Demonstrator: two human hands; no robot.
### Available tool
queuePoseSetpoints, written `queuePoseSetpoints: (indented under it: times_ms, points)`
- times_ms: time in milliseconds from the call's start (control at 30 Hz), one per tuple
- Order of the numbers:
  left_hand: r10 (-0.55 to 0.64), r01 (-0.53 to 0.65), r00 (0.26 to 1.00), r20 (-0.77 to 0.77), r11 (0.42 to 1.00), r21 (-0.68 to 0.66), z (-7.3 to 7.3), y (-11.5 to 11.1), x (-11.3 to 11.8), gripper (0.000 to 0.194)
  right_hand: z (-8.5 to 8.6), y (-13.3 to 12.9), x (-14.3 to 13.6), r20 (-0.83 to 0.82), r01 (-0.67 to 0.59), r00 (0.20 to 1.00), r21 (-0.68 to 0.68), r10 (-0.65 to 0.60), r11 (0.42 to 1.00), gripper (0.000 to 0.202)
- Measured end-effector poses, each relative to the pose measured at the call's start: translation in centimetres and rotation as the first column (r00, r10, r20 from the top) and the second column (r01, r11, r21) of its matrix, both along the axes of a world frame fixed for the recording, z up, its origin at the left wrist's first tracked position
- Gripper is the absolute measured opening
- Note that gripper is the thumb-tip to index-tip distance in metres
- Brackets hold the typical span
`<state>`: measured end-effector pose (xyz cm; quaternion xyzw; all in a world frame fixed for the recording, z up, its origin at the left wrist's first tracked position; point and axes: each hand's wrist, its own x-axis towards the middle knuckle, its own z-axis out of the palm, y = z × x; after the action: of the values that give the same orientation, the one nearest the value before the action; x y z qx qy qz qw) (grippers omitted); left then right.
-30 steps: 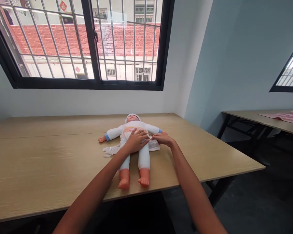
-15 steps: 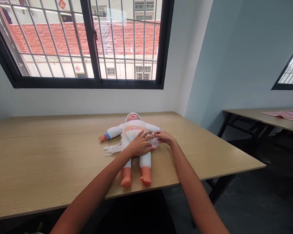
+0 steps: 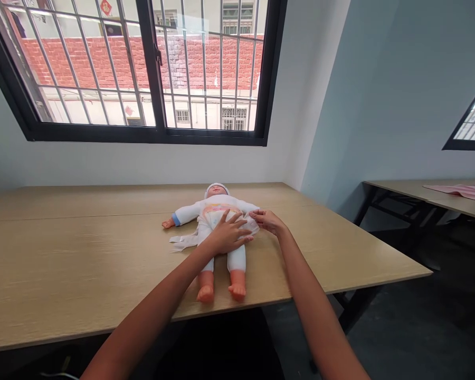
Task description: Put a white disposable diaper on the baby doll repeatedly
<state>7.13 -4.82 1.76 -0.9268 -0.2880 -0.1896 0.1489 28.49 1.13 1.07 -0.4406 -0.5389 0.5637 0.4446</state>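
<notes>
A smooth, light-brown wooden worktop [image 3: 83, 264] sits under a big window [image 3: 214, 138] at 11 o'clock from the doll [image 3: 221, 200]. The window has a black frame and metal bars, with red bricks outside. A pale blue wall [image 3: 364, 105] is at 2 o'clock, and another table [image 3: 399, 186] with a pink striped cloth [image 3: 467, 191] is at 3 o'clock.

The doll lies on its back on the worktop, head to 12 o'clock, feet to 6. The left hand [image 3: 228, 234] is flat, fingers spread, on the front of the doll's diaper [image 3: 214, 216]. The right hand [image 3: 269, 220] pinches the diaper's thin white side at 3 o'clock.

The other side sticks out, crinkly, at 8 o'clock. The doll wears white clothes and a round hat; its bare feet look smooth.
</notes>
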Motion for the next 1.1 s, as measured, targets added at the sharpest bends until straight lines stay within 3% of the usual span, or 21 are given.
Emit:
queuePoseSetpoints:
  times_ms: [100, 533, 700, 933, 1100]
  points:
    - [-0.04, 0.039, 0.999, -0.032, 0.999, -0.001, 0.1, 0.0, 0.0, 0.046, 0.1, 0.0, 0.0, -0.048, -0.033, 0.998, -0.01, 0.033, 0.999, 0.024]
    - [0.079, -0.078, 0.997, 0.025, 0.997, -0.025, -0.2, 0.6, 0.4, 0.06, 0.1, 0.2, 1.2, -0.113, -0.12, 0.987, -0.011, 0.118, 0.993, 0.027]
    - [0.096, -0.093, 0.993, 0.062, 0.995, -0.046, -0.2, 0.7, 0.5, 0.06, 0.2, 0.1, 2.5, -0.041, -0.181, 0.983, -0.058, 0.179, 0.982, 0.037]
    - [0.114, -0.109, 0.99, 0.078, 0.992, -0.071, -0.2, 0.7, 0.5, 0.062, 0.7, -0.4, 3.5, 0.048, -0.173, 0.983, -0.085, 0.178, 0.981, 0.035]
    - [0.128, -0.121, 0.988, 0.088, 0.99, -0.074, -0.1, 0.6, 0.5, 0.065, 1.0, -0.9, 3.6, 0.175, -0.075, 0.98, -0.101, 0.092, 0.992, 0.027]
